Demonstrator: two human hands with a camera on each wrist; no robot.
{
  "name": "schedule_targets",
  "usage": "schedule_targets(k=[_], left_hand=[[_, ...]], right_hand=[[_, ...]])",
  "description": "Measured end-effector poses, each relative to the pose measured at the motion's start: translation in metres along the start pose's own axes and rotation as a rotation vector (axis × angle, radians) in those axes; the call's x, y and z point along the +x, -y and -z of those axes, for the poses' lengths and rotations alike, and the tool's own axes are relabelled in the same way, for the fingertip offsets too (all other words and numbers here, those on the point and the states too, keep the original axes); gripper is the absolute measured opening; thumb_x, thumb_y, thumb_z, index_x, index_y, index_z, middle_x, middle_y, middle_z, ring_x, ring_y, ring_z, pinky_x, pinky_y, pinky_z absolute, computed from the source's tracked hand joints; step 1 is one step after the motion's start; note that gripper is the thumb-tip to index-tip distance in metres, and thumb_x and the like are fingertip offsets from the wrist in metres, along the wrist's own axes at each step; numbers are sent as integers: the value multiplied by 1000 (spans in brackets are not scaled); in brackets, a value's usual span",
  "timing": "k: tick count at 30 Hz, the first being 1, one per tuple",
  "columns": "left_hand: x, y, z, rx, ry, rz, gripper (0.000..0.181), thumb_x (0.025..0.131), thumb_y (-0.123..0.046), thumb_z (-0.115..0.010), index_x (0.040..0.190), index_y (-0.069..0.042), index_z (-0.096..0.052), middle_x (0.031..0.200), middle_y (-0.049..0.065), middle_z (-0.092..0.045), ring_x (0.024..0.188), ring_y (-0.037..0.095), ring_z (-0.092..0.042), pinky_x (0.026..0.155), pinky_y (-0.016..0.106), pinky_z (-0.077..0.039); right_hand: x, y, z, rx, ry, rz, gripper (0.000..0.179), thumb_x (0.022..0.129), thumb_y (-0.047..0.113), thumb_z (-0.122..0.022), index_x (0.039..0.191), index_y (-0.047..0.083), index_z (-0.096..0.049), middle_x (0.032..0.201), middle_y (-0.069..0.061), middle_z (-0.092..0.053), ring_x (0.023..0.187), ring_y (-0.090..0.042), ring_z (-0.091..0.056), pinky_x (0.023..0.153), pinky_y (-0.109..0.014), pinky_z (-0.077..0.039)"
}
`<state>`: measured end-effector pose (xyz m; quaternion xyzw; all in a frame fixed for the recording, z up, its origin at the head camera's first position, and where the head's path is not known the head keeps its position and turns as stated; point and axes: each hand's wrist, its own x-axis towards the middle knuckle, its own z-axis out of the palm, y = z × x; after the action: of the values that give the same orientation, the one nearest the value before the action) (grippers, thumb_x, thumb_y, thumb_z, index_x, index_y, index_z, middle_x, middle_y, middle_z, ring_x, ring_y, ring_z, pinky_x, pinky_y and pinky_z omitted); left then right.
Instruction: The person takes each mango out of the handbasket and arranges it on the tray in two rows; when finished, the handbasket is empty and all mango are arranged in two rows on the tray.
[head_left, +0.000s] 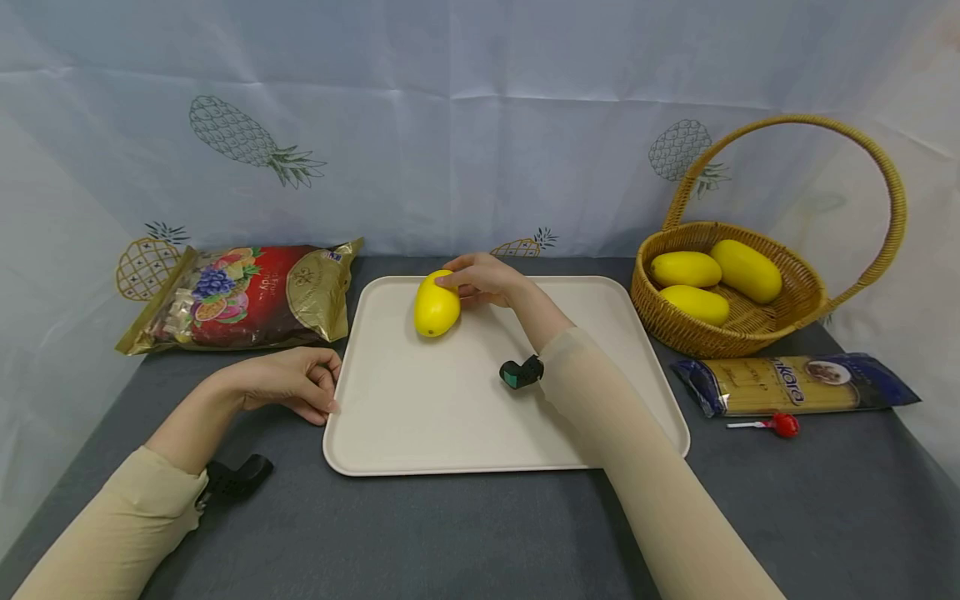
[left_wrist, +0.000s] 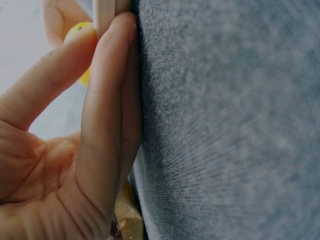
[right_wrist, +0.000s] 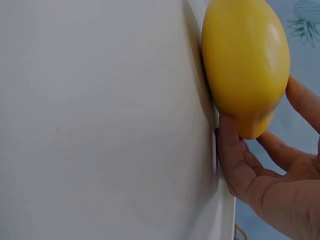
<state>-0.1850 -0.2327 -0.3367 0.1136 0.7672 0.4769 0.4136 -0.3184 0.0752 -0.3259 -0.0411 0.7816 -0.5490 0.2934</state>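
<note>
A beige tray (head_left: 480, 400) lies on the dark table. My left hand (head_left: 288, 385) pinches its left edge; in the left wrist view the thumb (left_wrist: 55, 75) is on the upper side and the fingers are underneath. A smooth yellow lemon (head_left: 437, 307) is at the tray's back left. My right hand (head_left: 487, 282) holds this lemon from its right side. In the right wrist view, the thumb and fingers curl about the lemon's nubbed end (right_wrist: 250, 127). Part of the right hand's grip is hidden behind the lemon.
A wicker basket (head_left: 671, 327) with a tall handle holds several yellow mango-like fruits (head_left: 746, 271) at the back right. Before it lie a spaghetti packet (head_left: 750, 385) and a red lollipop (head_left: 785, 425). A candy bag (head_left: 247, 300) lies at the back left, against a curtain (head_left: 480, 167).
</note>
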Motion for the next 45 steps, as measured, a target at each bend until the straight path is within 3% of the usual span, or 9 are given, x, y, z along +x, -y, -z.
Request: schedule_targets(k=[11,22,30,36,41,45], left_hand=[[0,1,0,-5,1,-5,42,86,-8,-72,111,4,-40,79,1,-63,72,10,-68,71,27,-63],[2,2,1,19,-9,0,42,86,-8,-73,110,4,-41,79,0,-62,72,11,-68,72,28,-63],[2,1,1,17,-9,3,42,86,-8,-73,110,4,-41,78,1,-62,71,11,-68,72,28,-63],[1,0,0,5,-4,1,42,86,-8,-72,110,4,-40,78,1,-62,70,11,-68,71,27,-63],[0,0,0,6,-3,-2,41,87,-8,-72,110,5,-40,78,1,-62,70,11,-68,70,27,-63],[1,2,-1,11,-4,2,41,87,-8,-72,109,4,-40,78,1,-63,70,11,-68,71,27,-63]], right_hand=[[-5,2,5,-23,-19,14,54,92,27,-70,140,14,-51,137,-8,-54,108,-23,-58,105,-38,-53],[-21,13,27,18,-8,74,56,96,25,-65,146,12,-44,149,-7,-47,134,-31,-50,109,-43,-50],[-50,31,65,22,-50,163,56,99,22,-58,150,12,-36,155,-10,-39,139,-36,-44,113,-45,-46],[-80,40,104,38,-115,240,56,101,23,-55,151,10,-34,160,-10,-30,130,-27,-48,113,-43,-45],[-107,44,140,51,-179,269,59,99,27,-57,151,10,-34,149,-7,-40,114,-16,-55,95,-26,-55],[-127,42,166,102,-225,275,64,96,28,-64,150,10,-35,133,-1,-49,108,-15,-58,83,-20,-58]])
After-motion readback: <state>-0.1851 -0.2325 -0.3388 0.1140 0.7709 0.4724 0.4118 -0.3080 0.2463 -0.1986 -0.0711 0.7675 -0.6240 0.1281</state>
